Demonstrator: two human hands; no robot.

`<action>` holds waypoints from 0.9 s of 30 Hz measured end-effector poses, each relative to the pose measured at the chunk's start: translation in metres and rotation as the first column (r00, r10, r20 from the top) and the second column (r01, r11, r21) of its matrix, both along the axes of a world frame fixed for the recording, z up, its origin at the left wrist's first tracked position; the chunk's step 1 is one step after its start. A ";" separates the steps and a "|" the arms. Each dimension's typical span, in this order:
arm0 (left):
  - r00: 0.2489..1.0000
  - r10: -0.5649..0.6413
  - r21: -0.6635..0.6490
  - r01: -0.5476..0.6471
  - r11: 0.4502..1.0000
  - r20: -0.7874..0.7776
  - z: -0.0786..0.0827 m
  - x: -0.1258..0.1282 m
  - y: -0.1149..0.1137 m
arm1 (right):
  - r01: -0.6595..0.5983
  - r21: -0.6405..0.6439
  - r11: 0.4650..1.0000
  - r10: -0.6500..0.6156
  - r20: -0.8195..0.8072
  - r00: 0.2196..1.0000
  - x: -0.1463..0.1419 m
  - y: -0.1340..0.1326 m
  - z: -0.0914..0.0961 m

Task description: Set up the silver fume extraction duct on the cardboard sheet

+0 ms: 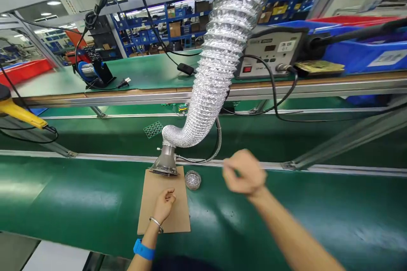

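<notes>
My left hand [163, 204], with a metal bangle and a blue wristband below it, is over a brown cardboard sheet [178, 216]. Its fingers curl in toward the thumb; anything between them is too small to make out. To the right, my right hand [244, 172] is raised above the green bench, blurred by motion. Thumb and forefinger meet in a ring there, and I cannot see what they hold, if anything. A metal fume hood [165, 161] hangs at the sheet's far edge. Beside the sheet stands a small round tin [193, 180] with shiny metallic filling.
A silver flexible duct [219, 59] drops from above to the hood. On the upper shelf are a soldering station [270, 53], a blue bin [359, 53] and a solder wire reel [89, 70]. A yellow-handled tool [23, 113] hangs at left. A green circuit panel [153, 129] lies behind the hood.
</notes>
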State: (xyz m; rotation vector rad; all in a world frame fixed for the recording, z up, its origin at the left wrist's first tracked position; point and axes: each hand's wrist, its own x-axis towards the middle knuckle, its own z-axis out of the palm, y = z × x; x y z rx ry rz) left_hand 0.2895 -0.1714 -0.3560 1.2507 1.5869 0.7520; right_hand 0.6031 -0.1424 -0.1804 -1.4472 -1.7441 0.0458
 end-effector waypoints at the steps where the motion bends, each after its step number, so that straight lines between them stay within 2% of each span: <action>1: 1.000 0.016 -0.006 -0.016 1.000 -0.009 -0.008 -0.002 0.001 | -0.044 -0.116 0.992 0.044 -0.008 0.999 -0.019 -0.006 -0.045; 3: 0.999 0.044 -0.015 -0.044 0.999 -0.032 -0.022 -0.004 0.005 | -0.020 -0.320 0.947 0.011 -0.030 0.999 -0.052 -0.010 -0.127; 5: 0.997 0.060 -0.018 -0.061 0.998 -0.057 -0.033 -0.003 0.009 | 0.033 -0.482 0.876 -0.049 -0.021 0.999 -0.075 -0.007 -0.187; 7: 0.996 0.052 -0.004 -0.053 0.999 -0.077 -0.037 0.004 0.013 | 0.048 -0.580 0.813 -0.068 -0.014 0.998 -0.091 -0.001 -0.223; 8: 0.996 0.039 0.016 -0.038 0.999 -0.083 -0.036 0.010 0.014 | 0.045 -0.612 0.789 -0.067 -0.013 0.998 -0.097 0.002 -0.232; 10: 0.996 -0.001 0.091 0.010 0.996 -0.089 -0.022 0.025 0.016 | 0.023 -0.647 0.763 -0.047 -0.019 0.999 -0.105 0.006 -0.238; 11: 0.995 -0.028 0.147 0.041 0.988 -0.091 -0.010 0.034 0.018 | 0.009 -0.650 0.760 -0.033 -0.025 0.999 -0.107 0.007 -0.236; 13: 0.992 -0.080 0.286 0.104 0.952 -0.093 0.025 0.051 0.024 | -0.021 -0.637 0.770 -0.003 -0.038 0.999 -0.107 0.004 -0.226; 15: 0.991 -0.082 0.460 0.121 0.880 -0.104 0.072 0.071 0.036 | -0.049 -0.608 0.792 0.021 -0.053 0.998 -0.101 -0.005 -0.212; 16: 0.993 -0.054 0.557 0.106 0.824 -0.109 0.097 0.082 0.045 | -0.060 -0.592 0.804 0.029 -0.062 0.998 -0.096 -0.011 -0.205; 17: 0.990 0.045 0.722 0.069 0.689 -0.137 0.123 0.094 0.055 | -0.070 -0.577 0.814 0.034 -0.073 0.997 -0.090 -0.018 -0.197; 18: 0.979 0.132 0.826 0.053 0.561 -0.153 0.147 0.106 0.068 | -0.081 -0.563 0.823 0.040 -0.084 0.996 -0.083 -0.026 -0.189; 19: 0.967 0.187 0.875 0.066 0.479 -0.175 0.168 0.119 0.081 | -0.093 -0.549 0.831 0.048 -0.095 0.994 -0.074 -0.033 -0.180; 20: 0.955 0.217 0.884 0.080 0.460 -0.200 0.186 0.130 0.095 | -0.107 -0.535 0.838 0.060 -0.103 0.993 -0.064 -0.039 -0.169; 21: 0.949 0.213 0.869 0.105 0.484 -0.234 0.200 0.139 0.109 | -0.121 -0.519 0.846 0.075 -0.108 0.991 -0.053 -0.044 -0.156; 23: 0.961 0.137 0.813 0.122 0.569 -0.240 0.218 0.148 0.129 | -0.147 -0.480 0.865 0.108 -0.108 0.988 -0.028 -0.052 -0.122; 25: 0.980 0.097 0.792 0.081 0.605 -0.174 0.227 0.141 0.137 | -0.164 -0.413 0.896 0.139 -0.090 0.986 -0.003 -0.055 -0.076; 27: 0.983 0.166 0.797 -0.035 0.603 -0.083 0.234 0.121 0.135 | -0.186 -0.277 0.943 0.184 -0.032 0.982 0.018 -0.053 -0.018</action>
